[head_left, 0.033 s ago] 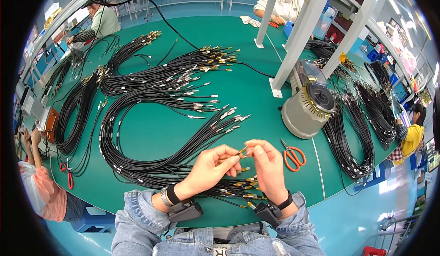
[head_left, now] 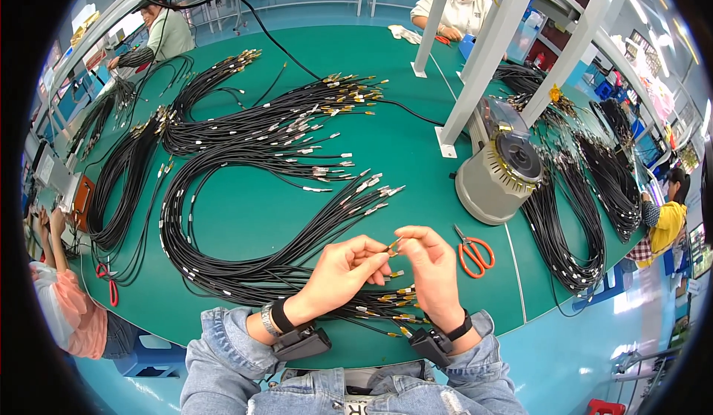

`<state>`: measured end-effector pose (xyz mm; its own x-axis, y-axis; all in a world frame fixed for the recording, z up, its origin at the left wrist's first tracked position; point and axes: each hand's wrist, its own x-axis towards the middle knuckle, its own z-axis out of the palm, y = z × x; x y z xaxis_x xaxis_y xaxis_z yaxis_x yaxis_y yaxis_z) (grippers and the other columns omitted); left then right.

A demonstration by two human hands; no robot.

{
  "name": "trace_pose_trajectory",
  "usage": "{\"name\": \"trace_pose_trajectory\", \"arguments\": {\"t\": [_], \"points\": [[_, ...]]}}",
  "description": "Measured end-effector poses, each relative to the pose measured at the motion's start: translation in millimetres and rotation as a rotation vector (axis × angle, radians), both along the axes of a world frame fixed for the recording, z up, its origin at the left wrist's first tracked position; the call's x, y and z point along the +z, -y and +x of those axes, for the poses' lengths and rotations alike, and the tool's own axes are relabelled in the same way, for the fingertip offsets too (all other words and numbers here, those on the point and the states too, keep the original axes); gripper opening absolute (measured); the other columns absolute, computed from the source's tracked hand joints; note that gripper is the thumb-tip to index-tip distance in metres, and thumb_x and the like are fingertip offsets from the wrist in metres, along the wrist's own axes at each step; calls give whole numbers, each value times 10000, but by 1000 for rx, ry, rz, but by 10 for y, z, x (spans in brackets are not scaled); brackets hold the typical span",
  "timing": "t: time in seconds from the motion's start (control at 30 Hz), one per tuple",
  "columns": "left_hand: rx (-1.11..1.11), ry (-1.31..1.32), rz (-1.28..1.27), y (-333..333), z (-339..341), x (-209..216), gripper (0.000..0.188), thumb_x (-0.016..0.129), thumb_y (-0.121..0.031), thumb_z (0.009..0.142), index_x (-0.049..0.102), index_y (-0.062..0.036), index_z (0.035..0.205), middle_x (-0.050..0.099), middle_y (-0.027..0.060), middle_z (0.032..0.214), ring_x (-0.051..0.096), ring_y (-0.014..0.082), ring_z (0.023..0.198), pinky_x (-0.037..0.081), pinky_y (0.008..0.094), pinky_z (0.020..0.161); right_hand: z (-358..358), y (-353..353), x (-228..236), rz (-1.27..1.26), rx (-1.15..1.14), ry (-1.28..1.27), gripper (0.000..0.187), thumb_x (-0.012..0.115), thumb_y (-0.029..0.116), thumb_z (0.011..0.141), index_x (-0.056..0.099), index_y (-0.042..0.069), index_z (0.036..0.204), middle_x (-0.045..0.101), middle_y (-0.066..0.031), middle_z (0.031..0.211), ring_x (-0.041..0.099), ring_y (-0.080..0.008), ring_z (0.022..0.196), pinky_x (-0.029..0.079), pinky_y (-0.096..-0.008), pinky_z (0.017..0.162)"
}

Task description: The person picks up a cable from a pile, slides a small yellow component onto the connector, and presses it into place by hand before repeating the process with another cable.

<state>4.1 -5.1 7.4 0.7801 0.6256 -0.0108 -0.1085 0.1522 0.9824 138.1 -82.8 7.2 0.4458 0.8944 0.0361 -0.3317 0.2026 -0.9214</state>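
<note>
My left hand [head_left: 345, 270] pinches a small gold-coloured connector [head_left: 393, 246] between thumb and fingertips, above the near edge of the table. Bent close against its other side, the thumb and forefinger of my right hand [head_left: 434, 274] close on the same small piece. Whether a cable runs from it is hidden by my fingers. Beneath both hands lie the ends of a bundle of black cables [head_left: 223, 266], with gold tips [head_left: 405, 317] and white labels. Orange-handled scissors [head_left: 475, 257] rest just right of my right hand.
A grey round machine [head_left: 494, 177] stands right of centre beside white metal posts [head_left: 490, 59]. More looped black cable bundles [head_left: 568, 244] lie at right and far left [head_left: 119, 192]. Red-handled cutters [head_left: 111, 285] lie at left. Other people sit around the green table [head_left: 423, 192].
My right thumb and forefinger have shifted very slightly at the connector. My left hand stays where it was, and the cables and tools have not moved.
</note>
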Motion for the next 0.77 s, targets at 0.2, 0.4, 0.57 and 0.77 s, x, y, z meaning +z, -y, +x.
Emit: {"name": "trace_pose_trajectory", "arguments": {"t": [0.2,0.4,0.57,0.77], "points": [[39,-76,194,68,83,-13,110,541,-68,882,552,37,915,621,76,735,600,99,635,501,209,605,18,13,-71,-29,33,133,87,583,66,841,580,3,902,554,-8,830,519,-75,763,420,-211,704],[2,-139,218,20,110,-72,131,591,-76,843,557,24,920,627,78,761,609,127,672,503,247,623,118,36,-78,-79,83,80,105,591,67,835,575,14,924,549,-5,827,520,-82,761,426,-212,716],[111,-297,754,-23,40,-95,197,644,-86,781,562,-3,940,620,86,917,600,191,856,485,313,736,462,116,225,-88,-156,263,119,590,88,827,584,14,919,531,10,791,515,-86,788,415,-225,748],[144,-675,1164,-318,-244,-176,303,638,-94,772,535,-35,1051,536,97,1134,510,235,1051,435,347,847,1969,389,506,-187,-491,619,203,575,168,840,601,15,970,595,-12,851,523,-86,775,405,-226,734]]}}
